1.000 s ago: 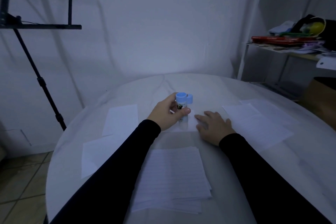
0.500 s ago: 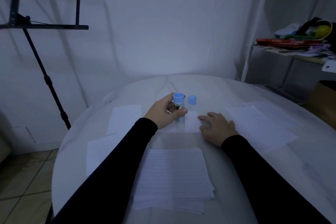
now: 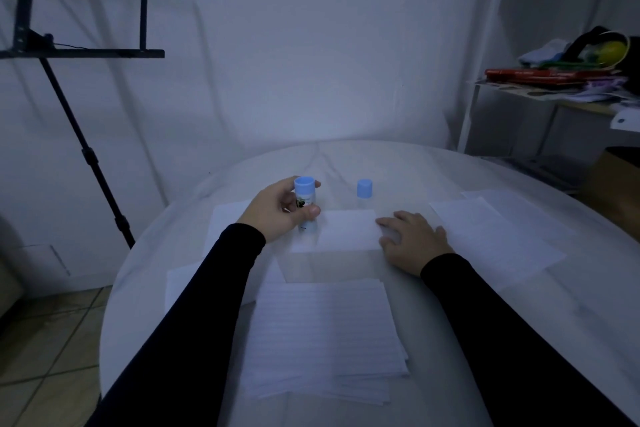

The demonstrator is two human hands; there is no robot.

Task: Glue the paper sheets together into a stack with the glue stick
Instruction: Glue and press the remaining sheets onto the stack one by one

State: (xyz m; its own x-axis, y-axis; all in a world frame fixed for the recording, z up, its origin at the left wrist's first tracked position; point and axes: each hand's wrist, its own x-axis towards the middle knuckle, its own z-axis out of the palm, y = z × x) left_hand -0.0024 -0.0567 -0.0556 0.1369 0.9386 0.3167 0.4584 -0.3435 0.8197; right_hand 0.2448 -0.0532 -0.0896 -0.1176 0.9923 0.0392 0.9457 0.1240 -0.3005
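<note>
My left hand (image 3: 278, 215) grips an uncapped glue stick (image 3: 305, 204), white with a blue collar, held upright over the left end of a small white sheet (image 3: 346, 230). Its blue cap (image 3: 364, 188) stands alone on the table just beyond that sheet. My right hand (image 3: 414, 241) lies flat with spread fingers on the sheet's right edge. A stack of lined paper sheets (image 3: 323, 340) lies nearest me. More loose sheets lie to the right (image 3: 495, 236) and to the left (image 3: 225, 222).
The round white table (image 3: 381, 159) stands against a white wall. A black music stand (image 3: 86, 135) rises at the left beside the table. A cluttered shelf (image 3: 561, 83) and a brown box (image 3: 613, 184) are at the right.
My left hand has carried the glue stick to the left, away from the blue cap, which now stands apart. My right hand stays on the small sheet.
</note>
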